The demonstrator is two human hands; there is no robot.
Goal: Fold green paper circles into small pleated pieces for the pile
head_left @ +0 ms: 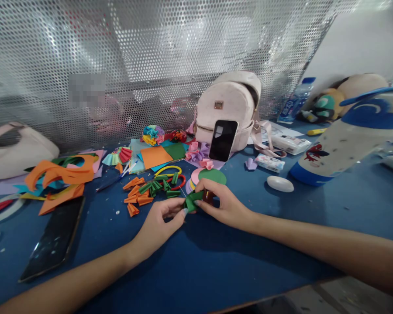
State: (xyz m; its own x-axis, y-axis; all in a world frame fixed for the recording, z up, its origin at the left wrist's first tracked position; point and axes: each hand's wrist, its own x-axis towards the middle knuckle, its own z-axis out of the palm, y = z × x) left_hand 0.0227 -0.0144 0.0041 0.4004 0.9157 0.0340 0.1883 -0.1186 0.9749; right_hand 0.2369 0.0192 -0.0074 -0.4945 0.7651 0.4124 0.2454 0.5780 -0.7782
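A: What's on the blue table (222,270)?
B: A pale backpack (229,102), far side.
A: And the grip?
B: Left hand (160,222) and right hand (224,203) each pinch, thumb nearly meeting fingers, on one green paper piece (191,203) between them, mid-table.
A: Its look?
B: Matte, curved, bent over. Small folded orange pieces (144,201) lie to its left.
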